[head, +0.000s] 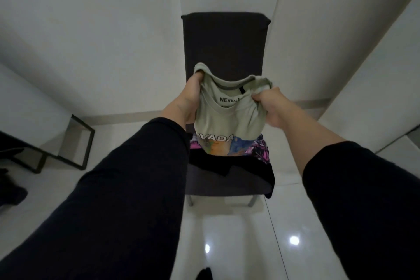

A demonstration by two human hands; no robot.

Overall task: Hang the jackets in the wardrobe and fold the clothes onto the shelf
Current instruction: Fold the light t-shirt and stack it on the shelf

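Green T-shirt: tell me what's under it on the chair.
Under the green T-shirt lie a pink-patterned garment and a black garment on the chair. The shirt hides their middles.

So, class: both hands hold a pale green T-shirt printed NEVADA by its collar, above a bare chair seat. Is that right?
Not quite. In the head view the chair seat isn't bare: a black garment and a pink patterned one lie on it. Left hand and right hand do hold the T-shirt.

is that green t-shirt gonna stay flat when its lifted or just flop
Likely floppy: the t-shirt sags between the left hand and right hand, bunching at each grip. Probably light, since its hem drapes loosely onto the clothes on the chair.
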